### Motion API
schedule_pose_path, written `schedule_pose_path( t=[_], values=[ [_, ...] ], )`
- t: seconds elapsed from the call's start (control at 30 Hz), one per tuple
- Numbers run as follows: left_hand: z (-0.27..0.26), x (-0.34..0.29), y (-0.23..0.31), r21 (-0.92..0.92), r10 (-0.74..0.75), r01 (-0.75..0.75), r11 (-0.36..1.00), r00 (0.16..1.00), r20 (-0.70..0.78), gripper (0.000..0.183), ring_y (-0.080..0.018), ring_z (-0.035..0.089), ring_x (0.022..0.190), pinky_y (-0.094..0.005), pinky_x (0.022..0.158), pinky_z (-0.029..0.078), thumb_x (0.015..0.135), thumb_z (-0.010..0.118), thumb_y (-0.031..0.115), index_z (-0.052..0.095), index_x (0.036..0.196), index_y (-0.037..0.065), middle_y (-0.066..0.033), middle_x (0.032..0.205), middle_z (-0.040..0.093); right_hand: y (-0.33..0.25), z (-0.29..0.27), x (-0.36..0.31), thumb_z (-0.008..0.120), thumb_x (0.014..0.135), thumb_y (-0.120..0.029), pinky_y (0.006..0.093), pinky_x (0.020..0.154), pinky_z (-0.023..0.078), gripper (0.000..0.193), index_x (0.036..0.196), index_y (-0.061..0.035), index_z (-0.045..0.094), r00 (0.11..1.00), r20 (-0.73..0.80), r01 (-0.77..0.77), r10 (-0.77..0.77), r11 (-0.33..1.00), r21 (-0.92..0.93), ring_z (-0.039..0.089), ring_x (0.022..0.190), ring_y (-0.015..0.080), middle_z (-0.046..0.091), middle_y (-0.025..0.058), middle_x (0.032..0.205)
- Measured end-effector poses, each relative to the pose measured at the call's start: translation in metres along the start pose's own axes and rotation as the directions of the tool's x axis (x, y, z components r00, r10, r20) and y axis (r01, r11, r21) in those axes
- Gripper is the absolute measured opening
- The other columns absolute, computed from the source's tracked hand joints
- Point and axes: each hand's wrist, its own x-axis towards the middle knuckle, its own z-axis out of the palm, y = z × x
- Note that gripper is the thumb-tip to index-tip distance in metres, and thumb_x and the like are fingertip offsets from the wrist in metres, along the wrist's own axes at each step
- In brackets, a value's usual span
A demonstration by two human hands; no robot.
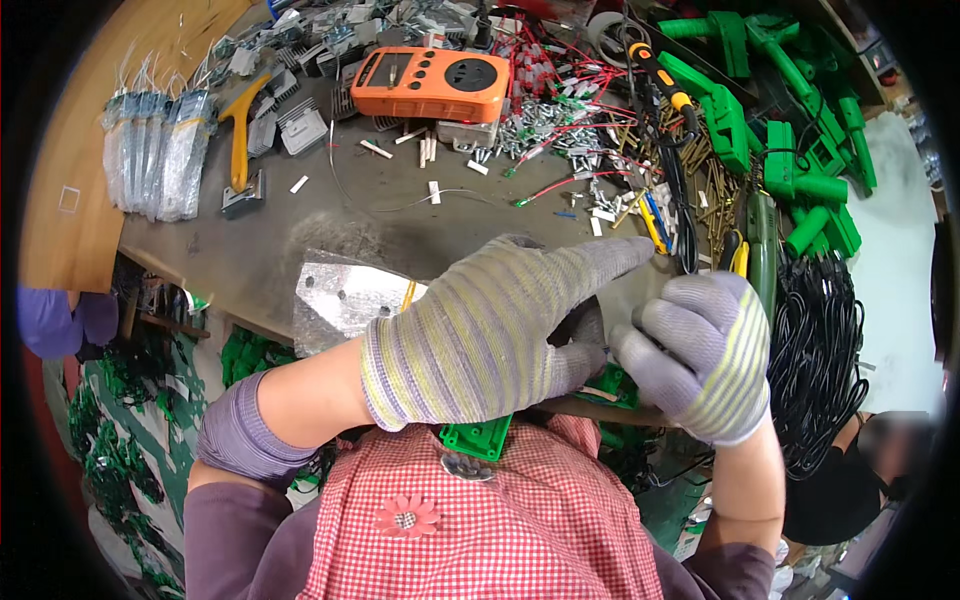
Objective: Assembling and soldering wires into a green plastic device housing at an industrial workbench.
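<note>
Both my hands wear grey knit gloves with yellow stripes. My left hand (490,330) reaches across in front of my chest, fingers stretched toward the right. It lies over a green plastic part (478,438) whose lower edge shows under the palm. My right hand (705,350) is curled into a loose fist just right of it, thumb touching the same green part (612,385). Most of the part is hidden by the gloves, so the exact grip cannot be seen.
A grey workbench (260,250) carries an orange meter (432,84), a yellow-handled scraper (240,140), bagged parts (155,150), red-wired connectors and screws (560,120), a metal plate (345,300). Green plastic housings (800,150) and black cables (820,340) pile at right.
</note>
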Motion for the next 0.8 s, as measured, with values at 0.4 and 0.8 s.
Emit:
schedule_pose_path(
  t=[0.4,0.8],
  values=[
    [0.011,-0.006,0.004,0.355,0.193,-0.134,0.925,0.972,-0.137,0.082,-0.0313,0.064,0.086,-0.0469,0.096,0.045,0.065,0.077,0.017,0.052,0.143,0.011,-0.0054,0.08,0.067,-0.008,-0.022,0.027,0.072,0.076,-0.009,0.035,0.052,0.046,0.014,0.089,-0.0052,0.067,0.134,0.866,-0.965,0.481,-0.136,0.224,0.058,0.056,0.0263,0.058,0.0078,0.069],
    [0.011,-0.002,0.005,0.325,0.25,-0.185,0.928,0.953,-0.169,0.082,-0.0323,0.064,0.086,-0.0452,0.093,0.046,0.065,0.078,0.017,0.052,0.143,0.01,-0.0038,0.081,0.068,-0.006,-0.001,0.0,0.067,0.082,-0.018,0.0343,0.05,0.047,0.012,0.082,-0.0056,0.068,0.438,0.773,-0.866,0.459,-0.015,0.5,0.06,0.053,0.0306,0.065,0.0121,0.073]
  ],
)
